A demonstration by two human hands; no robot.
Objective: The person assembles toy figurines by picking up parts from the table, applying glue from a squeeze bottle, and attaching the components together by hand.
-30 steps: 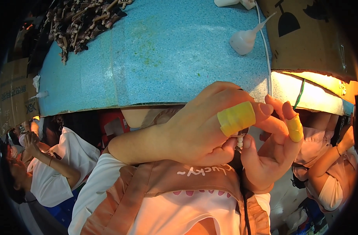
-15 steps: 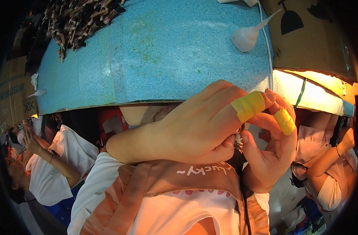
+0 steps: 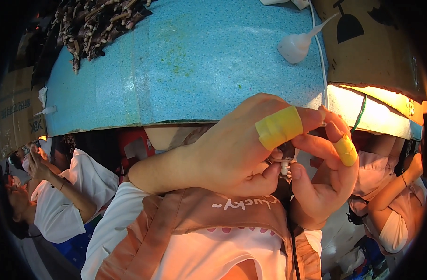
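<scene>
In front of my chest both hands are closed in towards each other. My left hand (image 3: 241,149) reaches across from the left, with yellow tape (image 3: 280,128) round one finger. Its thumb and fingers pinch a small white knobbed piece (image 3: 284,166). My right hand (image 3: 326,179) curls in from the right, also with yellow tape (image 3: 346,151) on a finger. Its thumb tip is beside the white piece, and its upper fingertips meet the left forefinger's tip around a tiny glint. Fingers hide most of what lies between the hands.
The blue speckled tabletop (image 3: 199,60) bears a squeeze bottle (image 3: 295,48) with a thin spout, a white cable (image 3: 322,63) and a pile of dark pieces with pale knobs (image 3: 99,25). Cardboard boxes (image 3: 372,56) stand at the sides. People (image 3: 64,200) sit left and right.
My fingers have parted slightly around the small white piece, so more of it shows. The left taped finger has shifted left and the right one a little to the right.
</scene>
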